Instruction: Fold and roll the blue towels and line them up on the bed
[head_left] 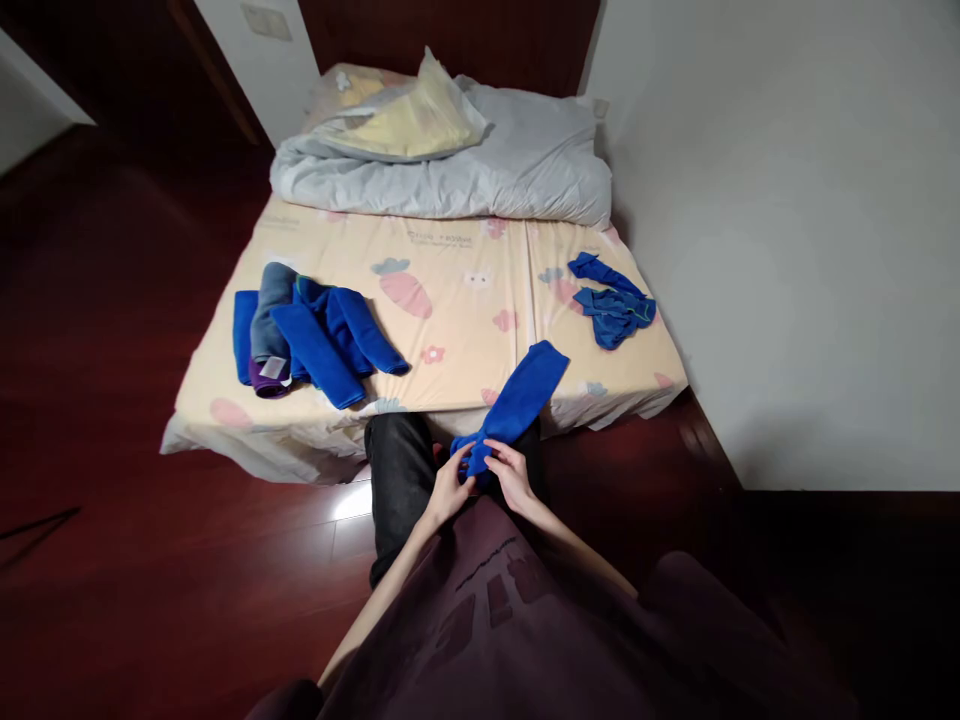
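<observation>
A blue towel (526, 392) lies in a long folded strip over my lap, its far end reaching onto the edge of the bed. Its near end is bunched between my hands. My left hand (451, 484) grips this end from the left, fingers curled against the cloth. My right hand (511, 474) pinches it from the right. On the bed to the left sit several rolled towels (319, 345), blue, grey and purple; a white tag (274, 368) shows on one. Crumpled blue cloths (613, 305) with green edging lie on the bed's right side.
The bed (472, 310) has a cream sheet with carrot prints. A pale quilt (540, 150) and a yellow pillow (420, 120) are heaped at its far end. A white wall (795, 250) stands to the right, and a dark red wooden floor (187, 570) surrounds my legs.
</observation>
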